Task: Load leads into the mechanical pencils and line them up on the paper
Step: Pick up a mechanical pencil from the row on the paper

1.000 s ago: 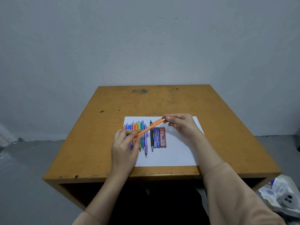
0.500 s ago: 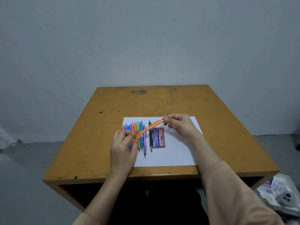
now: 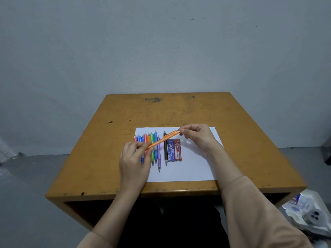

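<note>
An orange mechanical pencil [image 3: 163,139] slants above the white paper [image 3: 189,167]. My left hand [image 3: 135,161] grips its lower end. My right hand [image 3: 198,136] pinches the white cap at its upper end. Under it, several coloured pencils [image 3: 155,157] lie side by side on the paper, with a black pencil [image 3: 165,153] to their right. A blue lead case [image 3: 171,150] and a red lead case [image 3: 177,150] lie just right of the black pencil.
The paper lies on a worn orange-brown table [image 3: 241,158] against a grey wall. White packaging [image 3: 308,213] sits on the floor at the lower right, past the table's corner.
Both hands keep hold of the orange pencil in nearly the same place; the right hand's fingers have shifted slightly at the cap end.
</note>
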The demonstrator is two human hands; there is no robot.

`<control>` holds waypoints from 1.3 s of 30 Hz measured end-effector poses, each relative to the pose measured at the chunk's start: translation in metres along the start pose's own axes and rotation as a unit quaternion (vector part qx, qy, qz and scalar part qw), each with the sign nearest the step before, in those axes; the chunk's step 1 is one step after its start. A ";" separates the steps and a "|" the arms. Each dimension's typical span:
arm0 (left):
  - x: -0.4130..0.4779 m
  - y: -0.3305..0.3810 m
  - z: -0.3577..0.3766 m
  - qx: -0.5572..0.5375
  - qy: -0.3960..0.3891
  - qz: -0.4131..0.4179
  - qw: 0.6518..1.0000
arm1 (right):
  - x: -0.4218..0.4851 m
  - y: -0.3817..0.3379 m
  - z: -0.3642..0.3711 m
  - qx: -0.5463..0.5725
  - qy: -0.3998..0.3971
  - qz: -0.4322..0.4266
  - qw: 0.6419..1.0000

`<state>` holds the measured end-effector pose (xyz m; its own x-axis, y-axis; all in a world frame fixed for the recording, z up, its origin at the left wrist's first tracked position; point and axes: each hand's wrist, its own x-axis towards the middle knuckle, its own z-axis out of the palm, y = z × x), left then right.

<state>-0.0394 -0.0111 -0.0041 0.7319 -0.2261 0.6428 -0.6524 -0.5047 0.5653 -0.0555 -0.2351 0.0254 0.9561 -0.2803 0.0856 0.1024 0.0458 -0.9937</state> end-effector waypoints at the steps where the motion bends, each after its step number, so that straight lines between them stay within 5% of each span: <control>1: 0.000 0.000 0.000 0.006 -0.001 0.002 1.000 | 0.000 0.001 0.000 -0.007 0.005 -0.003 1.000; 16: -0.001 0.001 0.002 0.080 0.004 0.043 0.996 | 0.005 0.004 -0.001 -0.023 0.022 -0.023 0.999; 21: 0.000 -0.001 0.000 0.046 0.025 -0.006 0.999 | 0.011 0.002 -0.011 0.101 0.086 -0.027 0.991; 30: 0.000 -0.002 -0.001 0.035 0.021 -0.024 0.999 | 0.010 0.010 -0.010 -0.252 0.136 0.011 0.958; 39: 0.000 0.001 -0.002 0.028 0.009 -0.030 0.999 | 0.013 0.012 -0.001 -0.372 0.149 0.044 0.915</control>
<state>-0.0407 -0.0098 -0.0025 0.7660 -0.1790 0.6174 -0.5941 -0.5639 0.5737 -0.0421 -0.2392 0.0143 0.8230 -0.5611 0.0885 -0.2936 -0.5535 -0.7794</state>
